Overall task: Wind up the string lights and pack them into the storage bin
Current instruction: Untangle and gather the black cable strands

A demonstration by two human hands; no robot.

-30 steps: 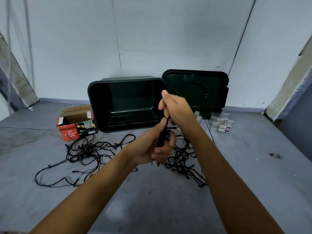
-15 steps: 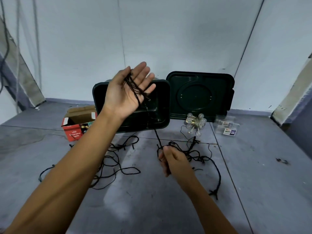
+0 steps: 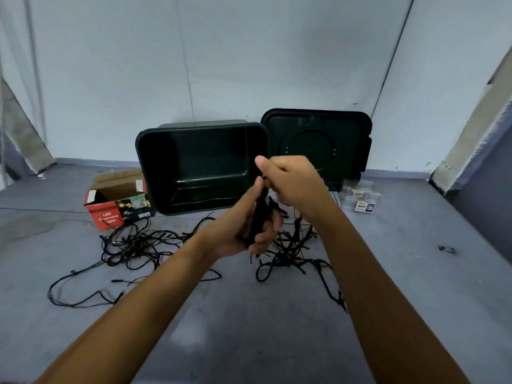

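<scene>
- In half a second the left hand (image 3: 243, 231) has dropped from its raised, open-palmed pose and the right hand (image 3: 293, 181) has come up off the floor. The two now meet in front of the bin.
- The left hand's fingers curl round a small hank of thin black string lights (image 3: 259, 213). The right hand, just above, pinches a strand between thumb and fingers at the top of the hank.
- Most of the cable lies loose on the grey floor (image 3: 249, 328). One tangle (image 3: 130, 245) spreads toward the left, another (image 3: 291, 245) sits beneath the hands and trails right.
- The dark green plastic storage bin (image 3: 205, 156) lies tipped on its side at the floor's far edge by the wall, mouth toward the person, with nothing visible inside. Its matching lid (image 3: 313, 139) leans upright just beside it on the right.
- Winding appears to be at an early stage and packing not yet begun. The next move likely calls for the right hand to lay another turn over the left palm, drawing slack evenly so bulbs do not snag in the tangles.
- Bare floor lies open on the near side and to the right. A red cardboard box (image 3: 110, 212) stands just beside the bin's left corner, with strands reaching it. Clear plastic packets (image 3: 360, 199) lie near the lid, apart from the cable.
</scene>
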